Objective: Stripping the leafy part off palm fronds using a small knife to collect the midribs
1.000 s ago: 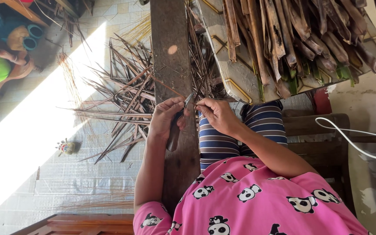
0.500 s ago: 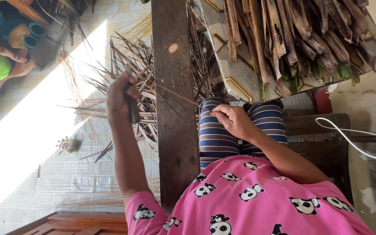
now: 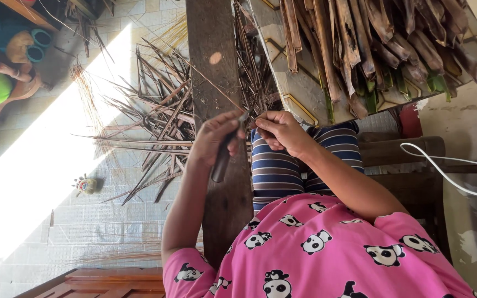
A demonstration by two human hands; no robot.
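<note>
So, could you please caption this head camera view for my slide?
Left hand grips a knife against a thin leaf rib pinched by the right hand.

Left hand (image 3: 215, 138): swung out over the floor litter half a second ago, now back at the wooden beam (image 3: 216, 83), dark-handled knife (image 3: 222, 157) gripped, blade tip against the thin leaf rib (image 3: 216, 83). Right hand (image 3: 282, 132): shifted up to meet it, pinching the rib's end.

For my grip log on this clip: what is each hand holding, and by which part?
Right hand grips a knife by its dark handle, blade toward the other hand. Left hand pinches one end of a thin leaf rib.
</note>
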